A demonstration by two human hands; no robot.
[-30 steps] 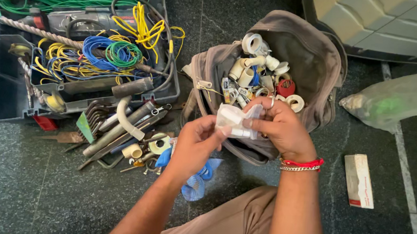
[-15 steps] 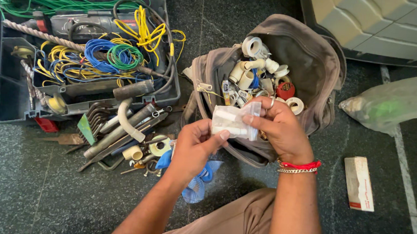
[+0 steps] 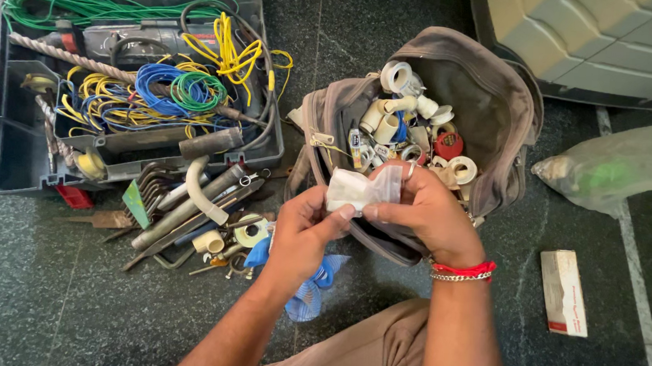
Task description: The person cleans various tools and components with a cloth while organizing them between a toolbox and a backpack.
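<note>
Both hands hold a small clear plastic packet with white pieces inside, just in front of an open grey-brown bag. My left hand pinches the packet's lower left edge. My right hand, with a ring, a red thread and a metal bracelet at the wrist, grips its right side. The bag is full of white pipe fittings, tape rolls and a red cap.
An open dark tool case at the upper left holds coiled green, yellow and blue wires and a drill. Loose tools and pipe pieces lie before it. A small carton and a plastic bag lie on the dark stone floor at right.
The packet has been turned and crumpled a little between the hands, and both hands have shifted slightly up toward the bag.
</note>
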